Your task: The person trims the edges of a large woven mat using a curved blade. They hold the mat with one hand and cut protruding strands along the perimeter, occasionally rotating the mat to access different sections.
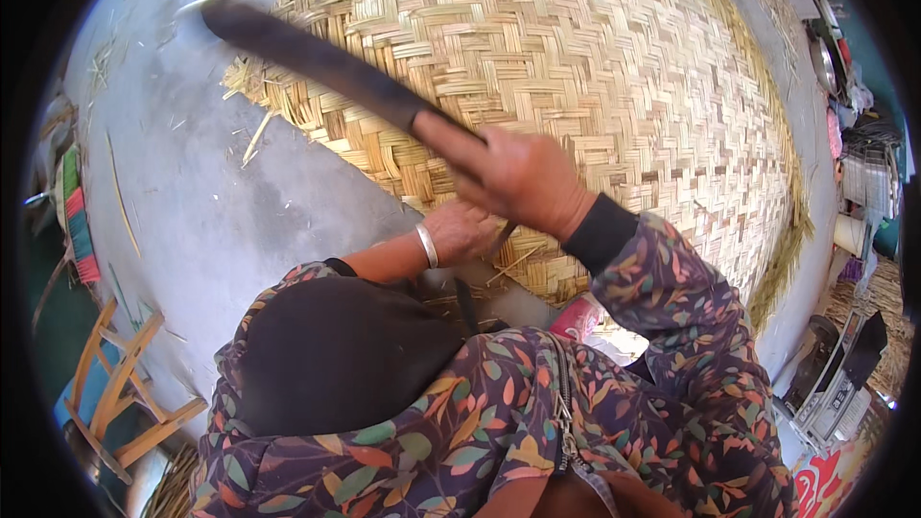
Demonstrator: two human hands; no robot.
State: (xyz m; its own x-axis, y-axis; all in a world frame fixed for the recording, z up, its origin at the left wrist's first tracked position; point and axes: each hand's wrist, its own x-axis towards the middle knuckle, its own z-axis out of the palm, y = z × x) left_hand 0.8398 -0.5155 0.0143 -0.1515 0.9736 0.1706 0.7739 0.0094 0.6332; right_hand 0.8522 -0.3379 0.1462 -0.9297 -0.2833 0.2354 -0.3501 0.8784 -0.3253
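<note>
A large woven mat of pale and brown flat strips covers the ground before me. My right hand is closed around a long, flat dark blade like a machete, raised over the mat's left edge and slanting toward the far left. Its far end is blurred. My left hand, with a silver bangle at the wrist, rests lower at the mat's near left edge. Its fingers are curled together and partly hidden, and I cannot make out what they hold. A narrow dark piece shows beside them.
Loose strip ends fray from the mat's far left corner. Scraps lie on the grey floor. A wooden frame seat stands at the near left. Household items and a metal rack line the right side.
</note>
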